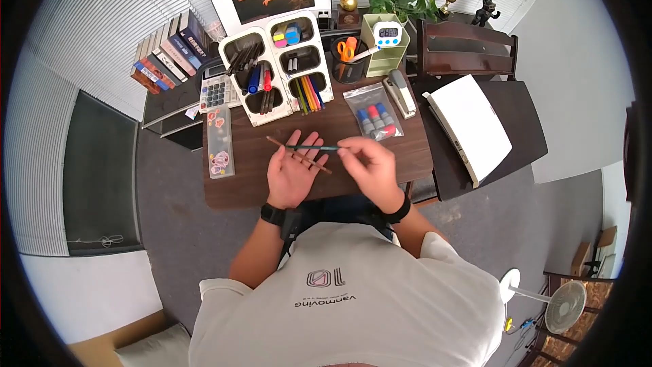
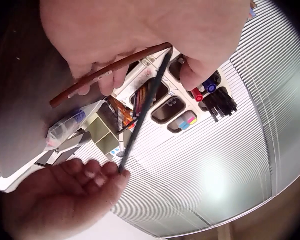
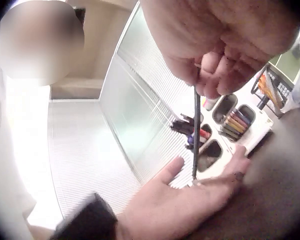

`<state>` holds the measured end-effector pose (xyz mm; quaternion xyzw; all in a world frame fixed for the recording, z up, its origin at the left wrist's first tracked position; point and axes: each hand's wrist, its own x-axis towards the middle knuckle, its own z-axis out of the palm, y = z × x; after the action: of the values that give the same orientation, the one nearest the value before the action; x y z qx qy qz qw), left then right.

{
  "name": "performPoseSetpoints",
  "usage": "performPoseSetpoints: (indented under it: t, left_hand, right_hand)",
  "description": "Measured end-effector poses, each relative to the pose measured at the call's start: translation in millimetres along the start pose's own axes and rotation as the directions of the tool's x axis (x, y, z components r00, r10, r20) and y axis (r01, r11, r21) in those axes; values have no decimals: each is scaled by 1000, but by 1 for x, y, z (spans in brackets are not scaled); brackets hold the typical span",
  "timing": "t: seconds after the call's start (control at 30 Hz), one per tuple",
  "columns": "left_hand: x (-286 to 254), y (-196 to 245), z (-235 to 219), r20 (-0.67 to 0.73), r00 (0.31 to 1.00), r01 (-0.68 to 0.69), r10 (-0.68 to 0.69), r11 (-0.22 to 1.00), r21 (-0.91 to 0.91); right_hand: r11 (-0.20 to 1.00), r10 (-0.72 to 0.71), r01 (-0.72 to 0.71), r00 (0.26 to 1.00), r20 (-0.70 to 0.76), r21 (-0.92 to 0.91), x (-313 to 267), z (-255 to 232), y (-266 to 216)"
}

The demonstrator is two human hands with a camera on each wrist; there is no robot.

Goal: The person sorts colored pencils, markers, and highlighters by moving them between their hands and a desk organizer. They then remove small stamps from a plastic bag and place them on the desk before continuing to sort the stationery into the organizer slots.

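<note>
My left hand [image 1: 293, 175] is held palm up above the table with its fingers spread, and a reddish-brown pencil [image 1: 316, 162] lies slantwise across it. Between thumb and fingertips my right hand [image 1: 372, 168] pinches one end of a dark green pencil [image 1: 314, 147]. The dark pencil's other end reaches over the left fingers and crosses near the brown pencil's end. In the left wrist view, the brown pencil [image 2: 110, 75] and the dark pencil [image 2: 146, 107] meet at their tips beside the left palm [image 2: 145, 30]. The right wrist view shows the dark pencil [image 3: 196, 135] hanging from the right fingers.
Behind the hands stands a white organizer [image 1: 280, 75] with pens and colored pencils. A decorated pencil case [image 1: 220, 143] lies left, a calculator [image 1: 216, 92] behind it. Right are a bag of markers [image 1: 375, 114], a stapler [image 1: 401, 94] and a mesh cup [image 1: 346, 68].
</note>
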<state>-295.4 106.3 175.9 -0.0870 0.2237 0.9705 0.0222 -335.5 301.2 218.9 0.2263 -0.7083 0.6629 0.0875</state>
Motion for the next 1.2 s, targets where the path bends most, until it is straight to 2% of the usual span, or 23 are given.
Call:
performPoseSetpoints:
  t: [0.03,0.1,0.17,0.23,0.27,0.3,0.4,0.63,0.77,0.83,0.97,1.03,1.07,1.1,1.17,1.2]
  left_hand:
    - [0,0,0,2,1000,1,-1,1000,0]
    - [0,-1,-1,19,1000,11,-11,1000,6]
    - [0,0,0,36,999,14,-14,1000,20]
    - [1,0,-3,55,998,11,-13,999,37]
    - [2,-1,-7,69,998,5,-9,999,49]
    - [2,-2,-9,82,997,-1,-4,998,62]
    - [1,-2,-8,49,999,-9,7,999,38]
    - [0,0,-4,31,1000,-3,2,999,35]
    - [0,-1,-4,30,1000,-3,2,1000,29]
    - [0,-1,-4,33,999,-7,6,1000,28]
    - [0,-2,-5,22,1000,-16,16,1000,16]
    - [1,-1,-6,23,999,-27,27,1000,13]
    - [1,-2,-7,40,998,-39,40,999,-6]
    - [1,-3,-8,56,997,-48,50,999,-25]
    - [0,-1,-5,61,997,-46,46,999,3]
    - [0,-1,-4,68,997,-50,47,998,32]
  right_hand:
    - [983,67,-61,997,-32,173,4,-3,-2]
    - [971,33,7,986,-165,241,16,-7,-9]
    - [979,-3,45,979,-205,200,30,-8,2]
    - [985,-166,147,949,-269,-92,42,-5,12]
    - [964,-180,127,958,-224,-234,45,-3,7]
    - [964,-184,131,957,-223,-232,48,3,10]
    - [978,-24,3,995,-97,-207,53,19,25]
    - [987,141,-142,990,-14,-74,63,34,32]
    - [987,152,-152,988,-11,-51,66,35,40]
    - [985,174,-173,984,44,-15,68,34,40]
    - [994,106,-105,994,3,-39,55,29,27]
    - [977,-47,39,998,-33,-209,39,21,22]
    - [968,-84,84,996,12,-234,28,21,15]
    - [976,-16,47,989,145,-213,18,17,5]
    - [949,69,36,946,317,-313,0,17,-4]
    - [948,75,29,947,312,-317,-7,19,-2]
